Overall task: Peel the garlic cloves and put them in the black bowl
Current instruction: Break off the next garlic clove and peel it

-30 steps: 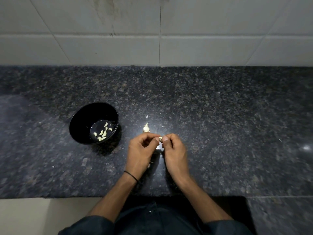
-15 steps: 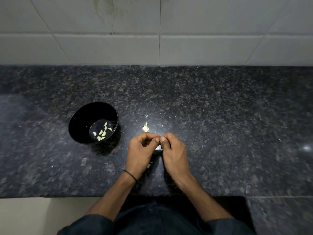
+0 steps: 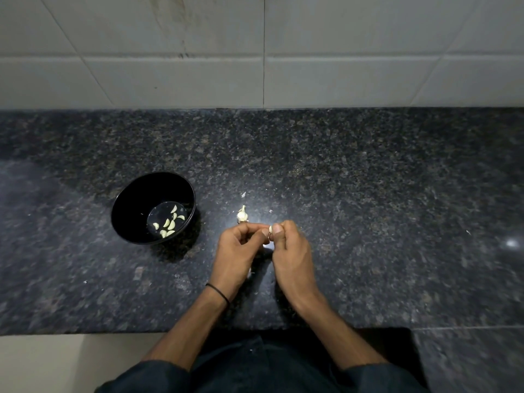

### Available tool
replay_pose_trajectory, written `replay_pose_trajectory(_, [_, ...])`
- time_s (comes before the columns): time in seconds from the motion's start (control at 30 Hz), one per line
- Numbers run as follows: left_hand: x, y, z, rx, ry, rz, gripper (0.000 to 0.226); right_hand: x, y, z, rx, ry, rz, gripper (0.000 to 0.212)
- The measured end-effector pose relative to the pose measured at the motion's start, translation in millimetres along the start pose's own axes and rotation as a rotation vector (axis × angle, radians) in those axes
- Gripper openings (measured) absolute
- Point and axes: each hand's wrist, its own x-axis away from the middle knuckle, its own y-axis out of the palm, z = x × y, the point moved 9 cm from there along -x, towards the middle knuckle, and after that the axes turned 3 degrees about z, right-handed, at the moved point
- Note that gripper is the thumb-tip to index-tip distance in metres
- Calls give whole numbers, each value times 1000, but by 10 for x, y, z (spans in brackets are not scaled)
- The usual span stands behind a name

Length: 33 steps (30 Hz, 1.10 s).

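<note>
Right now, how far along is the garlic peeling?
Done: several peeled cloves lie in the black bowl. In hand: the left hand and right hand pinch one clove between their fingertips. Left: the garlic piece on the counter beyond the left hand, unpeeled.

Both forearms reach forward and converge, backs of the hands up, fingers curled. The right hand (image 3: 292, 253) pinches a garlic clove (image 3: 270, 229) under its thumb. The left hand (image 3: 239, 251), with a black band (image 3: 218, 293) at its wrist, seemingly pinches it too.
</note>
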Motion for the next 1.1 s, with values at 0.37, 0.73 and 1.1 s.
replay_pose_trajectory(0.37, [-62,-59,-26,-97,5,70,11,8,9,-115,190,-142,6,24])
replay_pose_trajectory(0.73, [-85,-65,-107,-138,-34,39,17,-19,44,171,-148,157,-19,30])
replay_pose_trajectory(1.1, [-120,-53,-94,-595,171,28,18,-20,66,386,-293,296,-1,36])
